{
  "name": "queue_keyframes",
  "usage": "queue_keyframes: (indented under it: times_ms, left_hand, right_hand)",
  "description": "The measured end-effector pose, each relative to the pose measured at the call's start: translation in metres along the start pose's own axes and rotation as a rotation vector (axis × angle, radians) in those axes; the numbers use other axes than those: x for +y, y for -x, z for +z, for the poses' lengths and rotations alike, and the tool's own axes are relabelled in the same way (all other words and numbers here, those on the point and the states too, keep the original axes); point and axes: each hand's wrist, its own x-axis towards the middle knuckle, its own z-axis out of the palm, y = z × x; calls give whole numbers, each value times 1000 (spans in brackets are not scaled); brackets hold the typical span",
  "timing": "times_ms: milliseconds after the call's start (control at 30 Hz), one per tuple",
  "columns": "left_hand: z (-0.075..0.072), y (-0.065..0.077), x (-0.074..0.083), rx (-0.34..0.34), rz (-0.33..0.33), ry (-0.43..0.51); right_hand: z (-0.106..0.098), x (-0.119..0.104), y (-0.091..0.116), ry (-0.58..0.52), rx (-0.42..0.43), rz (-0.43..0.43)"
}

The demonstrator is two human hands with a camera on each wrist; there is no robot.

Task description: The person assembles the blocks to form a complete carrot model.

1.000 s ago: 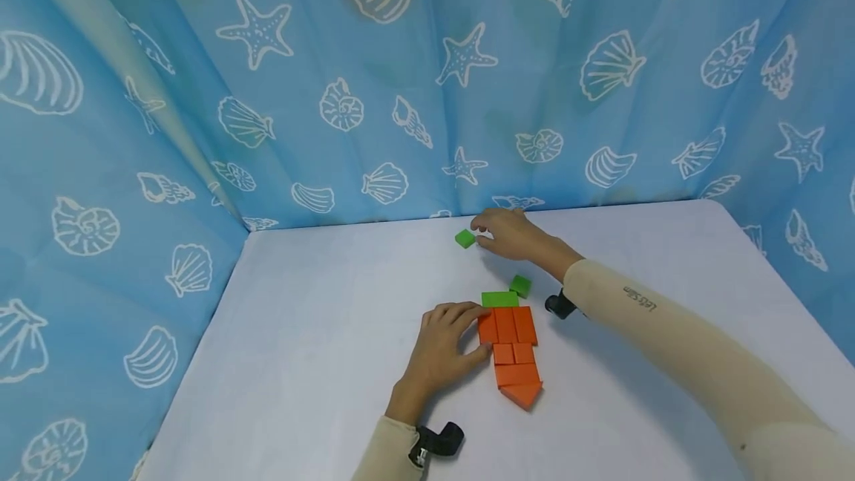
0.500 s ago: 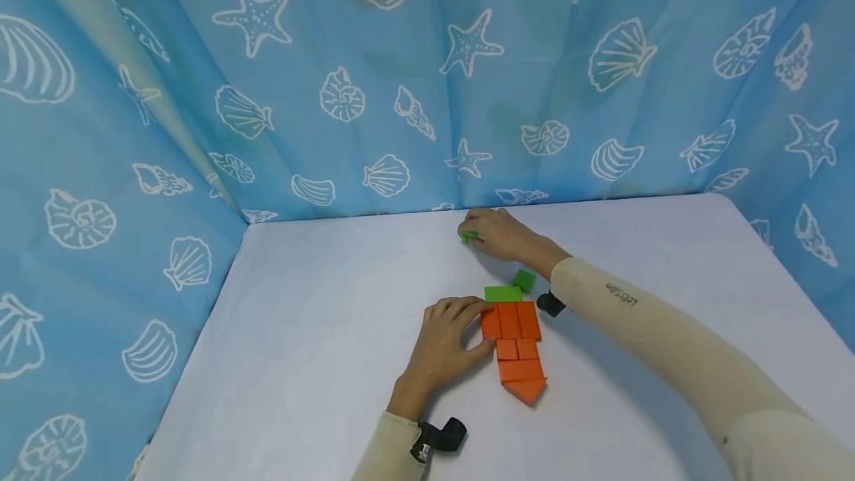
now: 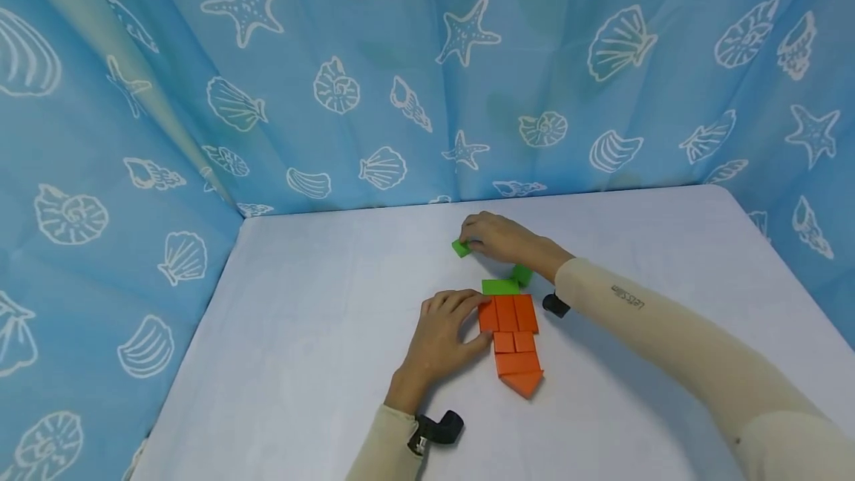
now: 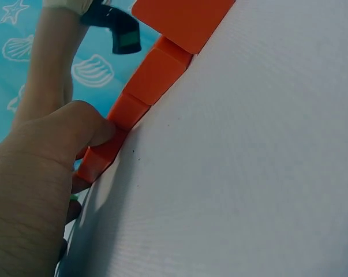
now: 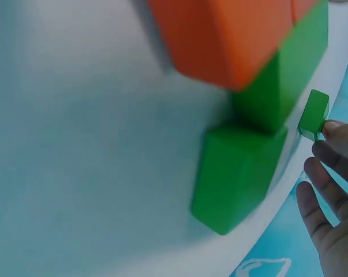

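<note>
Orange blocks [image 3: 516, 344] lie flat in a joined column, tapering to a triangular block [image 3: 524, 383] at the near end. At their left side my left hand [image 3: 437, 336] grips the upper-left orange block [image 3: 488, 316], forefinger at its far corner and thumb [image 4: 96, 127] at its near end. A green rectangular block [image 3: 500, 287] sits against the far end of the column, with a second green block [image 5: 237, 173] angled at its right corner. Farther back, my right hand [image 3: 497, 236] pinches a small green block [image 3: 460, 249] between thumb and forefinger, other fingers spread behind.
The white tabletop [image 3: 320, 318] stretches around the blocks. A blue curtain with shell prints [image 3: 387, 95] hangs along its back edge and left side. A black wrist camera [image 3: 442, 427] sticks out from the left wrist, another [image 3: 556, 306] from the right.
My right hand has reached the far small green block, taken it between thumb and forefinger and drawn it slightly nearer. The left hand has stayed at the orange blocks.
</note>
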Motion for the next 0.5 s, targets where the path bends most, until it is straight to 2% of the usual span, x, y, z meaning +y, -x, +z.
queue_keyframes:
  times_ms: [300,500]
  left_hand:
    - [-2,-2,-1,-19,-7,-5]
    - [0,-2,-1,-24,-11,-2]
  right_hand:
    - [-5,-11,23,-80,-99,-35]
    - [-2,-13,33,-101,-125,-40]
